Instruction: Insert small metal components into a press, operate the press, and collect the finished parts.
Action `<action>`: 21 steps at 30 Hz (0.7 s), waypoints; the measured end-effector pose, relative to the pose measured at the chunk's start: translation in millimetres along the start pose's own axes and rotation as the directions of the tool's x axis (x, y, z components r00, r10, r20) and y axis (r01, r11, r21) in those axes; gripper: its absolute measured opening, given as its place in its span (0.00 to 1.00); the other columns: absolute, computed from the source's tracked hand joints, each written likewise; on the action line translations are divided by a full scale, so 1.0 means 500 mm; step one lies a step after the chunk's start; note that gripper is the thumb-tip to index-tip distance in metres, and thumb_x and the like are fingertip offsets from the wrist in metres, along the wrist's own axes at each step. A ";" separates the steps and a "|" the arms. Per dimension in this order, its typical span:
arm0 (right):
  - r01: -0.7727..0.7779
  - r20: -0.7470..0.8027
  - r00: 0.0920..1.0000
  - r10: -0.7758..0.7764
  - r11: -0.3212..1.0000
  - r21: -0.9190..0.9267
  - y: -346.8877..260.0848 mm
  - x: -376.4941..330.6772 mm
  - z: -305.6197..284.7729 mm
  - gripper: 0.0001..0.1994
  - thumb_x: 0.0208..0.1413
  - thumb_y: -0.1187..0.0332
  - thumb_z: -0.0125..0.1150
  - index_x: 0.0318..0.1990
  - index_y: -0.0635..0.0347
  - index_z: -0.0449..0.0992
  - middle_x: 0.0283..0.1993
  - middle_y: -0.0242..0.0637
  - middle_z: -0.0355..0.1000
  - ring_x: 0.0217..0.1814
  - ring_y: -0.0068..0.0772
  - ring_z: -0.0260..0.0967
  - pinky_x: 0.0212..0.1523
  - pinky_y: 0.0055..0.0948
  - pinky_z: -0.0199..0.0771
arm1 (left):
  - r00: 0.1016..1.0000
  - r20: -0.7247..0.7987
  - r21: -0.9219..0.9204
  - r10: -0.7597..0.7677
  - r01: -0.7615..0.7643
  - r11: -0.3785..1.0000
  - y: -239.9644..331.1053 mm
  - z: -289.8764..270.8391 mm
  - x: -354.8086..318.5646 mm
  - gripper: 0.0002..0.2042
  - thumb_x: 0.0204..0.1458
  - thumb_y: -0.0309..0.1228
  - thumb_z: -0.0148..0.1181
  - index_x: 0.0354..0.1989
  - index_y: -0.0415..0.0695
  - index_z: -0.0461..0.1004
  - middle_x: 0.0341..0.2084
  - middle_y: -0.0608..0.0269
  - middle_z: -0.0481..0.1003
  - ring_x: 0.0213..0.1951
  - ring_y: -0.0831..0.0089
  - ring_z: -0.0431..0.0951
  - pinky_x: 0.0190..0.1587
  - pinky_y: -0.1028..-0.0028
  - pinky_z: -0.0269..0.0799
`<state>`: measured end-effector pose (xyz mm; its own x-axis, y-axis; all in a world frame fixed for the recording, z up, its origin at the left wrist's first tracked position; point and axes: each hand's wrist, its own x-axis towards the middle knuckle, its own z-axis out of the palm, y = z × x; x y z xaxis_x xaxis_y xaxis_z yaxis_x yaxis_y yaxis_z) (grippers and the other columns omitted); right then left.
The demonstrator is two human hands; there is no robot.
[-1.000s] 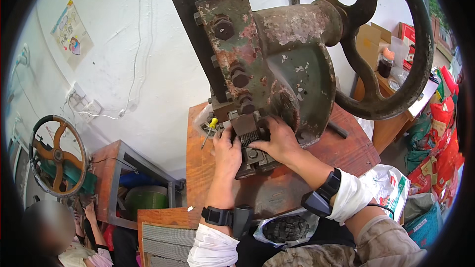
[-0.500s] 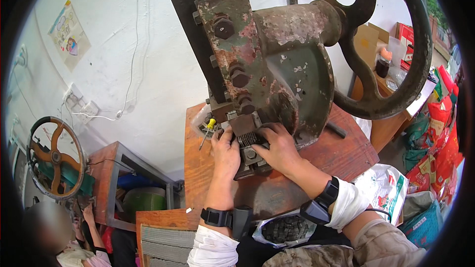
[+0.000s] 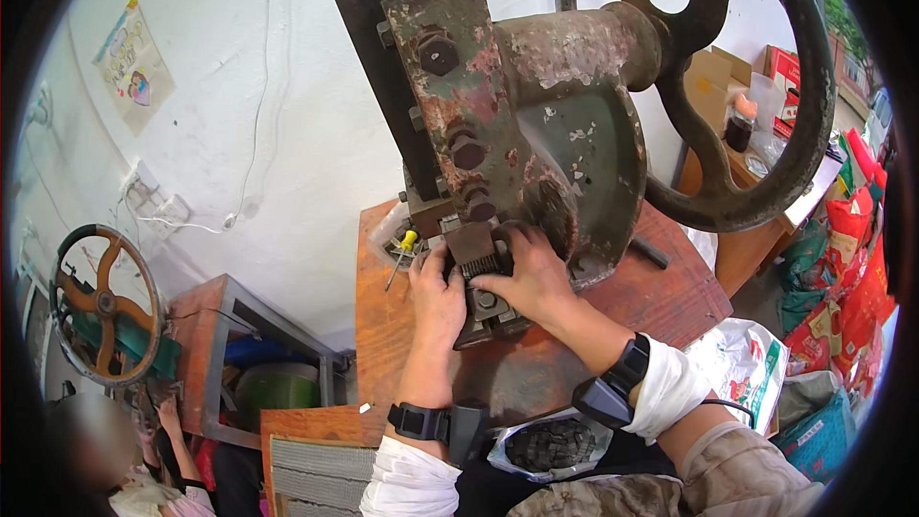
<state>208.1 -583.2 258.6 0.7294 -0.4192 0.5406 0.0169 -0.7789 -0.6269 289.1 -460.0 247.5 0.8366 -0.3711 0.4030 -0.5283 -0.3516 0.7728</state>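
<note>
A heavy, rusty green press machine (image 3: 536, 134) with a big flywheel (image 3: 766, 96) stands on a brown wooden bench (image 3: 555, 373). My left hand (image 3: 436, 297) and my right hand (image 3: 526, 273) meet at the dark ribbed block (image 3: 479, 254) under the machine's ram. The fingers of both hands press on that block and the die base (image 3: 488, 311) below it. What lies between the fingertips is hidden. Both wrists wear black bands. A yellow-handled screwdriver (image 3: 402, 251) lies just left of my left hand.
A plastic bag of dark small parts (image 3: 550, 442) sits at the bench's near edge. A white bag (image 3: 742, 364) hangs at the right. Lower left, another person sits by a second green machine with an orange handwheel (image 3: 100, 311). Cardboard boxes and coloured bags crowd the right side.
Both hands stay at the block under the ram, shifting only slightly. The view has tilted a little.
</note>
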 end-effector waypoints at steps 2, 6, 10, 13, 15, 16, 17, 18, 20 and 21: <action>-0.009 0.020 1.000 0.009 1.000 0.006 -0.011 0.006 0.000 0.34 0.33 0.58 0.71 0.50 0.65 0.66 0.49 0.50 0.66 0.52 0.51 0.62 0.51 0.38 0.65 | 0.997 0.045 0.028 0.070 -0.071 0.997 -0.018 -0.003 0.008 0.20 0.46 0.21 0.50 0.51 0.40 0.68 0.50 0.47 0.67 0.54 0.49 0.59 0.58 0.62 0.56; 0.018 0.068 0.997 -0.027 0.993 0.121 0.004 0.007 -0.016 0.32 0.32 0.60 0.72 0.47 0.67 0.68 0.47 0.51 0.66 0.51 0.51 0.64 0.50 0.38 0.66 | 0.979 0.124 0.060 0.164 -0.172 0.983 -0.034 -0.009 0.010 0.20 0.46 0.22 0.50 0.51 0.41 0.68 0.51 0.47 0.66 0.56 0.48 0.59 0.57 0.64 0.57; -0.070 0.138 0.989 0.051 0.987 0.142 0.015 0.020 -0.022 0.30 0.32 0.61 0.73 0.44 0.67 0.70 0.45 0.50 0.68 0.49 0.52 0.66 0.48 0.37 0.67 | 0.996 0.084 -0.056 0.040 -0.035 0.998 -0.036 -0.005 0.006 0.20 0.47 0.24 0.50 0.52 0.46 0.68 0.53 0.50 0.65 0.58 0.50 0.57 0.59 0.54 0.51; -0.139 0.149 0.983 0.107 0.964 0.226 0.030 0.017 -0.039 0.26 0.32 0.62 0.73 0.41 0.67 0.72 0.43 0.49 0.70 0.47 0.51 0.67 0.47 0.36 0.68 | 0.989 0.128 0.058 0.069 -0.077 0.995 -0.019 0.007 0.004 0.19 0.49 0.28 0.49 0.53 0.51 0.68 0.56 0.58 0.64 0.60 0.52 0.55 0.57 0.40 0.43; 0.011 0.085 0.996 -0.012 1.000 0.014 0.011 0.000 -0.056 0.23 0.33 0.63 0.71 0.39 0.63 0.72 0.39 0.47 0.71 0.43 0.51 0.69 0.43 0.39 0.69 | 0.969 0.245 0.145 -0.022 -0.015 0.989 -0.028 -0.004 0.008 0.18 0.52 0.33 0.48 0.53 0.55 0.68 0.59 0.66 0.61 0.62 0.53 0.52 0.53 0.30 0.36; 0.242 0.047 0.968 -0.246 0.967 0.077 -0.021 -0.001 -0.117 0.21 0.35 0.65 0.71 0.38 0.65 0.73 0.40 0.46 0.71 0.42 0.49 0.70 0.44 0.37 0.69 | 0.972 0.234 0.145 -0.024 -0.010 0.989 -0.036 -0.008 0.006 0.18 0.52 0.33 0.48 0.53 0.55 0.68 0.59 0.66 0.61 0.62 0.53 0.52 0.53 0.30 0.36; 0.468 -0.002 0.881 -0.474 0.870 0.156 -0.066 0.003 -0.210 0.19 0.37 0.66 0.70 0.37 0.67 0.74 0.41 0.45 0.72 0.41 0.47 0.71 0.45 0.35 0.69 | 0.974 0.223 0.123 -0.042 0.015 0.992 -0.056 -0.027 -0.001 0.17 0.53 0.34 0.47 0.53 0.55 0.68 0.59 0.68 0.60 0.62 0.53 0.52 0.54 0.30 0.36; 0.687 -0.038 0.723 -0.689 0.724 -0.061 -0.103 0.026 -0.336 0.16 0.42 0.65 0.67 0.36 0.67 0.74 0.38 0.42 0.72 0.36 0.39 0.71 0.43 0.32 0.69 | 0.973 0.224 0.087 -0.049 0.030 0.996 -0.067 -0.036 -0.002 0.17 0.54 0.35 0.46 0.53 0.55 0.68 0.60 0.71 0.59 0.62 0.53 0.51 0.54 0.30 0.36; 0.091 -0.774 0.566 -0.285 0.954 -0.284 -0.099 0.062 -0.562 0.17 0.53 0.58 0.56 0.41 0.63 0.73 0.33 0.34 0.72 0.34 0.23 0.69 0.34 0.22 0.69 | 0.961 0.274 0.037 -0.035 0.026 0.999 -0.065 -0.022 0.004 0.18 0.54 0.35 0.45 0.54 0.56 0.67 0.61 0.71 0.59 0.63 0.53 0.50 0.53 0.29 0.34; 0.065 -0.780 0.545 -0.307 0.943 -0.326 -0.033 -0.025 -0.684 0.17 0.53 0.58 0.56 0.41 0.63 0.73 0.33 0.34 0.72 0.34 0.23 0.69 0.34 0.22 0.69 | 0.954 0.298 0.022 0.008 -0.015 1.000 -0.041 -0.001 0.010 0.18 0.54 0.35 0.45 0.55 0.56 0.66 0.61 0.70 0.58 0.63 0.53 0.50 0.53 0.29 0.34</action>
<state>-35.2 -724.7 454.1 -0.1415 -0.3529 0.9249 -0.1599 -0.9139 -0.3732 304.3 -454.3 233.7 0.7508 -0.6134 0.2449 -0.5442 -0.3644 0.7557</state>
